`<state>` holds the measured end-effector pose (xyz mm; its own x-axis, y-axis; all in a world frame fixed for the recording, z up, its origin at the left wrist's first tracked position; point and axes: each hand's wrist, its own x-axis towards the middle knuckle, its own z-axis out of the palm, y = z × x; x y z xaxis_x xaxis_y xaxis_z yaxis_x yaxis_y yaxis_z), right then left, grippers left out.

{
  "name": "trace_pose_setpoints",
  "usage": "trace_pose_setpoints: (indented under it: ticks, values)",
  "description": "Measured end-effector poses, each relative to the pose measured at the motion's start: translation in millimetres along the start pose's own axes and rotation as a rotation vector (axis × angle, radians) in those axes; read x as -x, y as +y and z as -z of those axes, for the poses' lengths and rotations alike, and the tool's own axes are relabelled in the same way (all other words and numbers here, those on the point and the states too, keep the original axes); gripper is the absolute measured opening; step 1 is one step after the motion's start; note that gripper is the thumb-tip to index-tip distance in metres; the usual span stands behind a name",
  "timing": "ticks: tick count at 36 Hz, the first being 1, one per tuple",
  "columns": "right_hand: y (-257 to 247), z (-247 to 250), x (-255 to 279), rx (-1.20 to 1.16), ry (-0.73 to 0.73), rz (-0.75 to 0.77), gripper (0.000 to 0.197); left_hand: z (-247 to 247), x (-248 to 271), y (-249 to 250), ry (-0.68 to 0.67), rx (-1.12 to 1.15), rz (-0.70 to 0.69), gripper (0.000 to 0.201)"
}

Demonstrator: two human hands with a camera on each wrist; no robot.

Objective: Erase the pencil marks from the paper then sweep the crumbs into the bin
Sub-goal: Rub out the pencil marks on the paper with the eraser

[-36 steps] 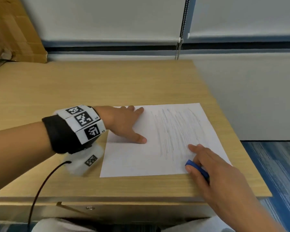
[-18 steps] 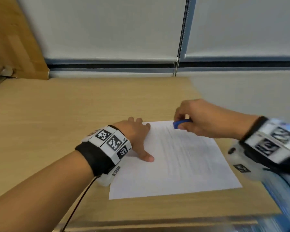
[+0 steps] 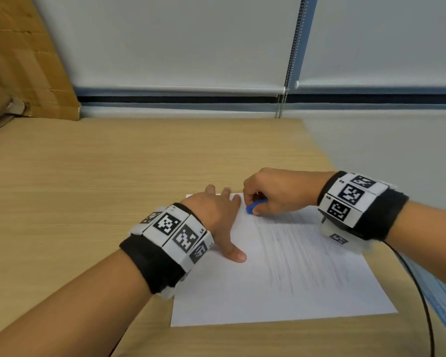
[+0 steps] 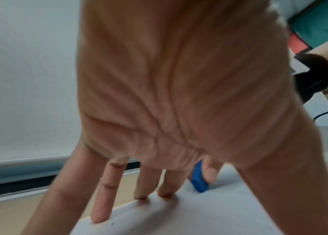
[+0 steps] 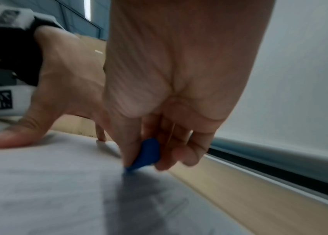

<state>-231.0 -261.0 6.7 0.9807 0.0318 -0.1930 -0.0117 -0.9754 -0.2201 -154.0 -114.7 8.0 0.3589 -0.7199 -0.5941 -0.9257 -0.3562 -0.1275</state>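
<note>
A white sheet of paper (image 3: 263, 287) with grey pencil strokes (image 3: 301, 253) lies at the right end of the wooden desk (image 3: 88, 189). My left hand (image 3: 216, 215) rests flat on the sheet's left part, fingers spread and straight, thumb pressing down. My right hand (image 3: 271, 194) pinches a blue eraser (image 3: 254, 206) between thumb and fingers, its lower end touching the paper near the far edge. The left wrist view shows the eraser (image 4: 199, 179) just beyond my spread fingers (image 4: 102, 190). In the right wrist view the eraser (image 5: 147, 154) tip meets the paper (image 5: 48, 190). No bin is in view.
A cardboard box (image 3: 18, 60) stands at the desk's back left corner. A white roller blind (image 3: 178, 39) with a bead chain (image 3: 291, 55) hangs behind the desk. The desk's right edge (image 3: 327, 155) drops off close to the paper. A black cable (image 3: 420, 292) trails from my right wrist.
My right hand carried the eraser from the paper's near right corner up to its far edge, then slightly left beside my left fingers. The head view tilted; my left hand stayed on the sheet.
</note>
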Motion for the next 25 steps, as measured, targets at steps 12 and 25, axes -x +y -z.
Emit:
trace_pose_setpoints:
  ticks: [12, 25]
  values:
    - [5.0, 5.0, -6.9, -0.135, -0.086, 0.008, 0.012, -1.8, -4.7, -1.2, -0.009, -0.011, -0.005, 0.126]
    - [7.4, 10.0, -11.7, -0.25, -0.161, -0.037, 0.013, -2.0, -7.3, -3.2, -0.037, 0.009, -0.004, 0.129]
